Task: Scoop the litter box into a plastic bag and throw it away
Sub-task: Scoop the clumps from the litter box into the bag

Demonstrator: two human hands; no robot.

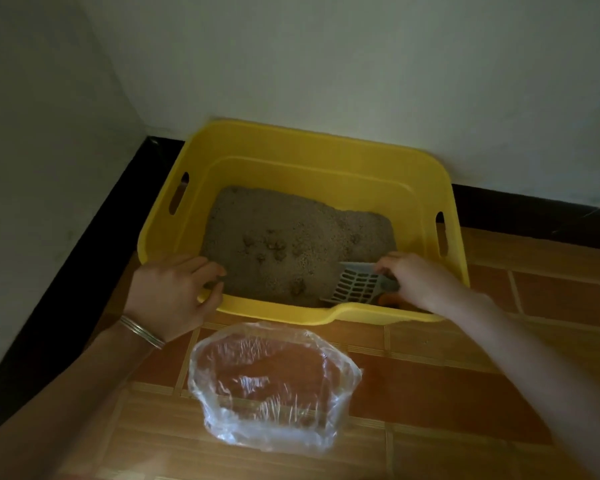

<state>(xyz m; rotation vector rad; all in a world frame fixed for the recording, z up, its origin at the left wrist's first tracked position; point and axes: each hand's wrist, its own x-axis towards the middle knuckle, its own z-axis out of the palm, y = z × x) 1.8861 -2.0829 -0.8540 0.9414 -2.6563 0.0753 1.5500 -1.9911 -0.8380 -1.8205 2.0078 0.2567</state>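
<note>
The yellow litter box (pixel 312 143) is sitting on the tiled floor (pixel 465 375), and the left hand (pixel 174 292) is gripping its near rim, fingers curled over the edge. The clear plastic bag (pixel 271 386) is lying mouth-open, nearer the person than both hands. The right hand (pixel 416 278) is holding the grey slotted scoop (pixel 355 285), fingers curled on its handle end. Scooping seems to be only beginning. Next, the scoop needs sliding under the clumps (pixel 271 244), which are lying beyond and between the hands.

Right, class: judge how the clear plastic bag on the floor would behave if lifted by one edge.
The clear plastic bag would probably flop and collapse: its film looks thin and crinkled. It is likely very light, since it looks empty and the tiles show through.
</note>
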